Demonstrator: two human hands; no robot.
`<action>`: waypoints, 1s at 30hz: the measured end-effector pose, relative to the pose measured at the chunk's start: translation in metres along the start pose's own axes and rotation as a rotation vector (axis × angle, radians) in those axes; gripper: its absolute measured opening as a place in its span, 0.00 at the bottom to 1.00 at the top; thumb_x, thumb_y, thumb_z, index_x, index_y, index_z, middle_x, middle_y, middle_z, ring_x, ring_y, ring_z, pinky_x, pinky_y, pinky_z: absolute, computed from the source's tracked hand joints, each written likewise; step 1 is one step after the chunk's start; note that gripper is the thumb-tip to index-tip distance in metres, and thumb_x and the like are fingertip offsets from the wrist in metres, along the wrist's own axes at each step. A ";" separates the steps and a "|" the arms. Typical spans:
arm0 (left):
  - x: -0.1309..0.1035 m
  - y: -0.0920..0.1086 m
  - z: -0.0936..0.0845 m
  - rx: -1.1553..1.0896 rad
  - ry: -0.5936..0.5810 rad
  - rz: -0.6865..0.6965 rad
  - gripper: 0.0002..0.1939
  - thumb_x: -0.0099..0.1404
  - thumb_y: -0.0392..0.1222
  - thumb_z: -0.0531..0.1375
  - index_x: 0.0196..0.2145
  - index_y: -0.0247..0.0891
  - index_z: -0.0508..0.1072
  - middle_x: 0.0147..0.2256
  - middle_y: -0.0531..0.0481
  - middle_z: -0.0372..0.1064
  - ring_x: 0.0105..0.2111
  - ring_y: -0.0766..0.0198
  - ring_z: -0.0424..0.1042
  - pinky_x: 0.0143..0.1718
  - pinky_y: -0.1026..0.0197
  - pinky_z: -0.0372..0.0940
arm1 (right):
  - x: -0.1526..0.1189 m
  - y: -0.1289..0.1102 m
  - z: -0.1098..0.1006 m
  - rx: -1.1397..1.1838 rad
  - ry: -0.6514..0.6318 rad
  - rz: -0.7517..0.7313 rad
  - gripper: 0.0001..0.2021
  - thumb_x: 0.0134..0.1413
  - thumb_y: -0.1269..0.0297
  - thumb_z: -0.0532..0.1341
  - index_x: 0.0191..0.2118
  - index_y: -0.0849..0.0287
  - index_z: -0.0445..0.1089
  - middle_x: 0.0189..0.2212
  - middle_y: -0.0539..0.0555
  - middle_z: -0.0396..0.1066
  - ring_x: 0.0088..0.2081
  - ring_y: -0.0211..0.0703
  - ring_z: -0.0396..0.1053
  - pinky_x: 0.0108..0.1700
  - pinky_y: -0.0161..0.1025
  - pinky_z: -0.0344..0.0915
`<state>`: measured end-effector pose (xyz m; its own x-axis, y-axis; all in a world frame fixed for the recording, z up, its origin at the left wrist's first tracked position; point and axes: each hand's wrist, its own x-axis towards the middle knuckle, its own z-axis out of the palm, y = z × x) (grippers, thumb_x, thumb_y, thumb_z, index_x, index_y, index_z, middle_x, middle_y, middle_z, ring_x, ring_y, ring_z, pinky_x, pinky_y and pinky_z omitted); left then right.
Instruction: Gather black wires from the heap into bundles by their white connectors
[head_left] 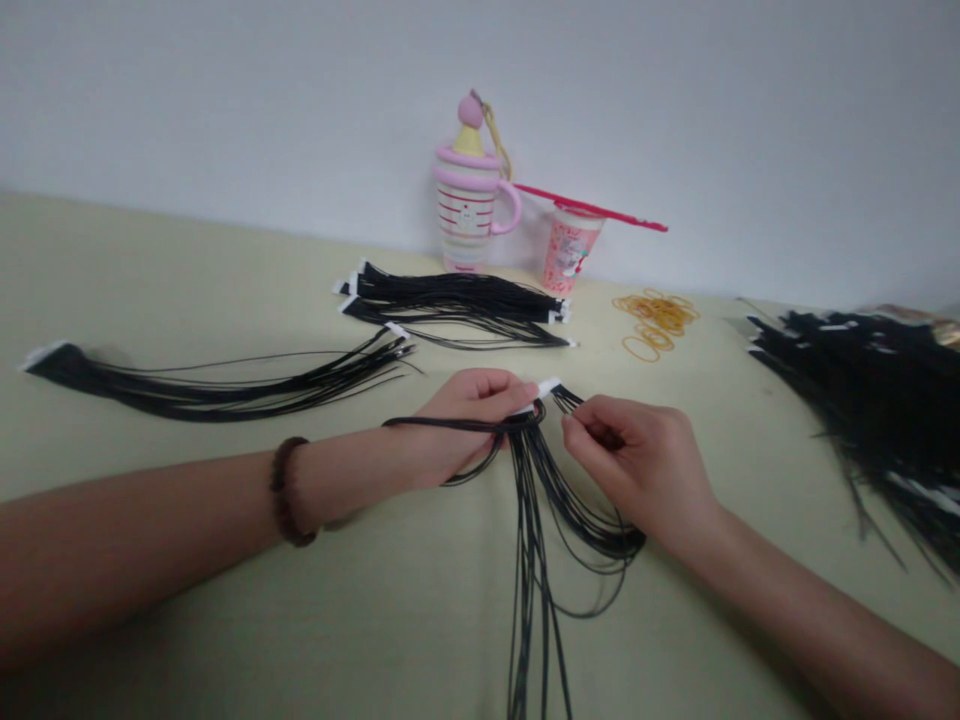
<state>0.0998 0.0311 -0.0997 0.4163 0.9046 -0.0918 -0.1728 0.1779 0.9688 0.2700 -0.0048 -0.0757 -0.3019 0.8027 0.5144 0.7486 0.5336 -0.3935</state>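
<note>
My left hand [472,420] pinches a white connector [549,387] at the head of a bundle of black wires [532,520]. Some wires hang down toward the table's front, others loop to the right, and a few lie back across my left wrist. Just right of the connector, my right hand [645,455] is closed with thumb and forefinger pressed together on the thin black wires near the white end. Its other fingers are curled into the palm.
Wire bundles with white ends lie behind my hands [457,295] and at the left [187,392]. A dark wire heap [870,390] is at the right. Further back stand a striped mug [466,215] and a pink cup [570,250], beside yellow rubber bands [660,315].
</note>
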 end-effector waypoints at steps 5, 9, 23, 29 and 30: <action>0.001 -0.001 -0.001 0.083 0.010 0.024 0.13 0.55 0.48 0.60 0.24 0.34 0.68 0.20 0.55 0.56 0.19 0.74 0.52 0.19 0.68 0.45 | -0.001 -0.001 0.000 -0.057 -0.003 -0.036 0.12 0.50 0.71 0.57 0.18 0.62 0.60 0.14 0.44 0.54 0.17 0.28 0.52 0.21 0.29 0.49; 0.000 0.004 0.000 0.210 -0.039 0.041 0.15 0.57 0.49 0.58 0.23 0.34 0.64 0.19 0.57 0.52 0.19 0.74 0.49 0.19 0.69 0.44 | -0.002 -0.003 0.002 -0.298 0.080 -0.157 0.09 0.51 0.68 0.56 0.23 0.62 0.65 0.25 0.54 0.62 0.26 0.38 0.61 0.27 0.35 0.58; 0.000 0.005 0.000 0.270 -0.054 0.070 0.13 0.58 0.46 0.58 0.23 0.33 0.65 0.20 0.57 0.53 0.21 0.74 0.51 0.21 0.69 0.47 | -0.004 0.006 0.013 -0.077 0.049 -0.318 0.04 0.53 0.75 0.52 0.32 0.65 0.64 0.40 0.64 0.67 0.41 0.44 0.68 0.44 0.40 0.68; 0.000 0.005 -0.001 -0.036 -0.083 -0.003 0.12 0.57 0.45 0.59 0.28 0.31 0.66 0.23 0.56 0.57 0.22 0.75 0.55 0.23 0.69 0.49 | -0.003 0.002 0.002 -0.208 0.139 -0.335 0.04 0.50 0.72 0.58 0.34 0.66 0.66 0.46 0.68 0.65 0.46 0.51 0.66 0.47 0.46 0.66; 0.000 0.006 -0.001 -0.101 -0.098 -0.011 0.12 0.57 0.44 0.60 0.29 0.31 0.66 0.24 0.55 0.58 0.22 0.74 0.57 0.24 0.69 0.51 | -0.004 -0.002 0.000 -0.212 0.169 -0.362 0.07 0.48 0.73 0.60 0.36 0.66 0.66 0.47 0.68 0.64 0.47 0.52 0.65 0.48 0.47 0.65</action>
<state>0.0977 0.0330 -0.0947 0.5027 0.8612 -0.0749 -0.2545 0.2303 0.9393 0.2699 -0.0090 -0.0777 -0.4794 0.5101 0.7141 0.7222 0.6916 -0.0091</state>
